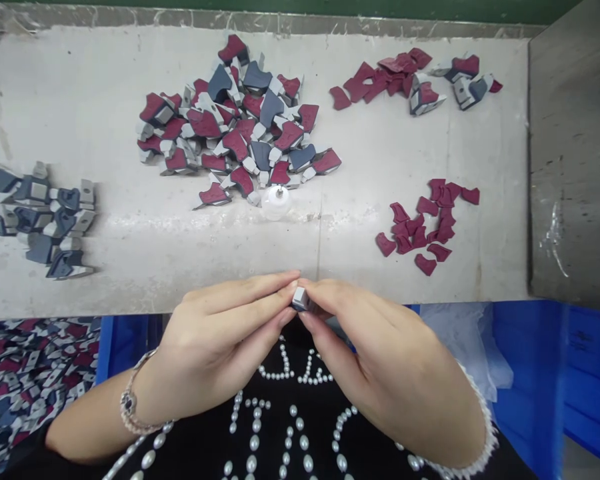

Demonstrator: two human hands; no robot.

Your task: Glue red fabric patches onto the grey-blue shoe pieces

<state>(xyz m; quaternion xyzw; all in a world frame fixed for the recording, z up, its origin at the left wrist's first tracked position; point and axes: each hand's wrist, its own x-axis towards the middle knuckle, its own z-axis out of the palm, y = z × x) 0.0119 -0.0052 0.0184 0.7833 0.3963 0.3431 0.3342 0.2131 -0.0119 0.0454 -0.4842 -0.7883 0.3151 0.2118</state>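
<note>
My left hand point(230, 327) and my right hand point(367, 333) meet at the table's front edge. Between their fingertips they pinch one small grey plastic part point(301, 298) with a dark blue lower edge; most of it is hidden by the fingers. Beyond them lies a heap of grey plastic parts with maroon or slate-blue faces point(235, 140). To the right is a loose group of thin maroon pieces point(420, 230).
At the left sit grey and slate-blue parts point(40, 220). More maroon pieces point(385, 77) lie at the back right. A small white disc point(277, 203) touches the heap's front. Blue crates point(527, 380) stand below the table; a metal panel point(575, 153) borders the right.
</note>
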